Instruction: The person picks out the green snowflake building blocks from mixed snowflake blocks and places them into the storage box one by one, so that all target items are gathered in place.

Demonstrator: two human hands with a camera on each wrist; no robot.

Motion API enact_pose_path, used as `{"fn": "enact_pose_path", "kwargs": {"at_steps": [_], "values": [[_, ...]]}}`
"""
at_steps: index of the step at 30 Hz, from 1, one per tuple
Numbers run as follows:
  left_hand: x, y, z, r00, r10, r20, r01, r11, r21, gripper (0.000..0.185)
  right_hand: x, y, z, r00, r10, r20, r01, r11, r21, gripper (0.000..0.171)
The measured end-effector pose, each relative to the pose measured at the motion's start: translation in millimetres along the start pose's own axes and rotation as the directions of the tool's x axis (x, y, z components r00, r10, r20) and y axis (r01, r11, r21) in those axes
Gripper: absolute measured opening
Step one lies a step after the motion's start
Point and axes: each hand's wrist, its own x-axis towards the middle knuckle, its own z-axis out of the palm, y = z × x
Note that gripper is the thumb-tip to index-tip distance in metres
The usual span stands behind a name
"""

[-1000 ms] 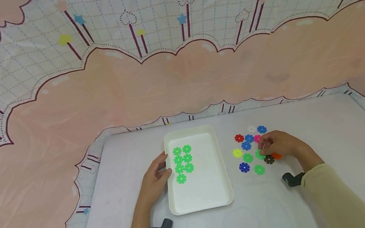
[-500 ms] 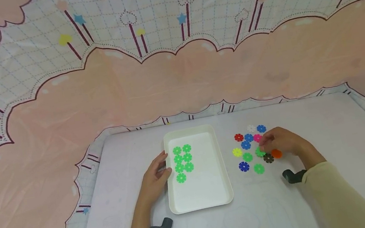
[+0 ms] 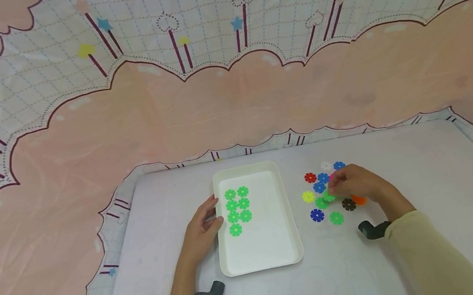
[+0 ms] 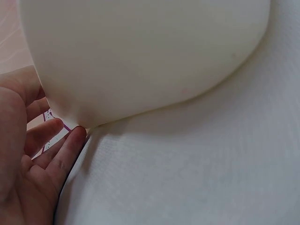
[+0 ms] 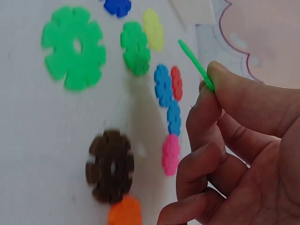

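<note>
Right hand [image 3: 356,184] pinches a green disc [image 5: 196,64] between thumb and fingertip, lifted off the table [image 3: 408,177], at 12 o'clock of the loose pile. The disc is thin bright-green plastic with a notched flower edge; the right wrist view shows it edge-on, so its face is hidden there. In the head view it sits at the fingertips [image 3: 329,196], partly covered by the hand.

Loose discs lie around it: brown [image 5: 110,165], orange [image 5: 124,212], pink [image 5: 170,153], several blue, red, yellow, two more green.

Left hand [image 3: 200,230] rests at 9 o'clock of the white tray [image 3: 275,244], fingers relaxed against its rim, holding nothing. The tray carries seven green discs [image 3: 238,210] in two columns.

No readable writing or brand anywhere. The left wrist view shows only the tray's outer wall, with its contents out of sight.
</note>
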Motion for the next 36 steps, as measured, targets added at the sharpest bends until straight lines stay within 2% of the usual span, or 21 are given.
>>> {"fn": "enact_pose_path", "kwargs": {"at_steps": [9,13,17,28,36], "values": [[0.7,-1.8,-0.2,1.000,0.002,-0.002,-0.002,1.000,-0.004,0.053,7,-16,12,0.999,-0.010,0.032,0.009,1.000,0.005,0.025],[0.4,-2.0,-0.3,1.000,0.015,-0.004,-0.015,1.000,-0.005,0.053,9,-25,16,0.997,-0.054,0.057,0.051,0.997,0.050,0.021],[0.4,-2.5,0.0,1.000,0.021,-0.005,-0.021,1.000,-0.007,0.053,10,-35,20,0.996,-0.060,0.071,0.054,0.995,0.088,0.020],[0.3,-0.8,0.3,1.000,0.000,-0.003,0.000,1.000,-0.008,0.052,10,-62,31,0.987,-0.126,0.104,0.110,0.983,0.145,0.015],[-0.4,1.1,0.8,1.000,-0.014,-0.004,0.014,1.000,-0.018,0.053,12,-75,43,0.970,-0.182,0.163,0.136,0.956,0.261,0.013]]}}
